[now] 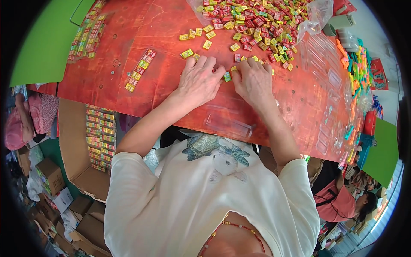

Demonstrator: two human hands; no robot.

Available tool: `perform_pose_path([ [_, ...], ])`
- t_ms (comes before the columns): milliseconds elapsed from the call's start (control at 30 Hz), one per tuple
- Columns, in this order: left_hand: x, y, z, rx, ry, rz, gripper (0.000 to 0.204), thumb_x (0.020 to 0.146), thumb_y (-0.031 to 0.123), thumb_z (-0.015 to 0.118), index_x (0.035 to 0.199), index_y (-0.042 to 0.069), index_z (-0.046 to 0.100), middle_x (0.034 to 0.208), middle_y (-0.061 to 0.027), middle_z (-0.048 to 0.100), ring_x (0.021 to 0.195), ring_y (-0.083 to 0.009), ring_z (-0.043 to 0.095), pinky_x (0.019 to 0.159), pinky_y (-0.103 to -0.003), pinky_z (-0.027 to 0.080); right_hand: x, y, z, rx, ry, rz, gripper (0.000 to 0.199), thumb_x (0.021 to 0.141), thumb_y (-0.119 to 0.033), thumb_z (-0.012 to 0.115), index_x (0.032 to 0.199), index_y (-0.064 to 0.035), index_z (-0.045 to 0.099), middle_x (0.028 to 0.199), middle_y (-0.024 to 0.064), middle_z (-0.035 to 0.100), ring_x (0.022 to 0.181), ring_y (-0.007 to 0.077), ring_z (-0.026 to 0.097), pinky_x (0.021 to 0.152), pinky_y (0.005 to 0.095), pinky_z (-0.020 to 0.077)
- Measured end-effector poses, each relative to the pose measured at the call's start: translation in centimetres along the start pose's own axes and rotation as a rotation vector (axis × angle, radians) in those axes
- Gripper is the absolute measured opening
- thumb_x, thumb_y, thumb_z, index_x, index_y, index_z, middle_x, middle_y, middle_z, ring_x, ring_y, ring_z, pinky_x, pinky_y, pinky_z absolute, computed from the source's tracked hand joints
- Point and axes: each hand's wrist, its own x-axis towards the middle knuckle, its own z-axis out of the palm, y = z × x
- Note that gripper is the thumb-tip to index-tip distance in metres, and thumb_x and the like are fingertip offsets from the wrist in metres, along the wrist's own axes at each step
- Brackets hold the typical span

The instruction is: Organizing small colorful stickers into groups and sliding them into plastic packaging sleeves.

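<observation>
My left hand (199, 79) and my right hand (253, 79) lie palm down side by side on the red table (162, 25), fingers curled over several small coloured boxes. A green-and-yellow small box (227, 76) shows between the two hands. What lies under the palms is hidden. A big heap of small red, yellow and green boxes (257, 21) spreads just beyond my fingers. A filled strip of small boxes (140, 70) lies to the left of my left hand. A clear plastic tray (229, 124) sits near the table's front edge.
A longer packed strip (87, 36) lies at the far left of the table. Clear bags and empty clear trays (325, 64) lie on the right. A cardboard box holding packed strips (100, 137) stands below left. Another person (342, 199) sits at lower right.
</observation>
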Motion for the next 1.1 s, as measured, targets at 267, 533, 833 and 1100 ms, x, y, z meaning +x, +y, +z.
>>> perform_pose_path([
  [267, 0.1, 0.7, 0.0, -0.001, 0.033, -0.025, 0.029, 0.079, 0.026, 0.075, 0.103, 0.011, 0.070, 0.096, -0.0068, 0.055, 0.094, -0.0240, 0.053, 0.080, -0.041, 0.037, -0.2, -0.5, 0.7, -0.028, 0.007, -0.003, 0.017, 0.084, -0.022, 0.066, 0.086, -0.0061, 0.065, 0.085, 0.0113, 0.064, 0.079, 0.0293, 0.065, 0.079, 0.0441, 0.0433],
  [533, 0.4, 0.7, 0.0, 0.040, -0.069, -0.056, 0.038, 0.078, 0.025, 0.073, 0.113, 0.011, 0.067, 0.101, -0.0091, 0.054, 0.098, -0.0268, 0.053, 0.084, -0.045, 0.038, 0.0, -0.6, 0.6, -0.045, 0.030, 0.003, 0.019, 0.087, -0.025, 0.066, 0.086, -0.0063, 0.066, 0.084, 0.0113, 0.065, 0.082, 0.0287, 0.067, 0.078, 0.0441, 0.0437],
  [833, -3.7, -2.3, -4.8, -0.161, -0.110, -0.242, 0.054, 0.087, 0.028, 0.072, 0.136, 0.011, 0.057, 0.123, -0.0158, 0.055, 0.112, -0.0328, 0.057, 0.090, -0.047, 0.047, -0.2, 2.6, 0.6, 0.002, 0.028, -0.010, 0.018, 0.092, -0.025, 0.063, 0.094, -0.0085, 0.069, 0.089, 0.0109, 0.069, 0.086, 0.0290, 0.068, 0.079, 0.0438, 0.0455],
  [1100, -5.0, -2.9, -5.9, -0.176, -0.251, -0.394, 0.064, 0.083, 0.020, 0.077, 0.141, 0.006, 0.052, 0.120, -0.0166, 0.052, 0.111, -0.0357, 0.059, 0.087, -0.045, 0.055, 0.2, 1.2, -0.6, 0.056, -0.002, -0.066, 0.020, 0.090, -0.017, 0.067, 0.107, -0.0064, 0.066, 0.092, 0.0101, 0.063, 0.094, 0.0290, 0.064, 0.083, 0.0452, 0.0465],
])
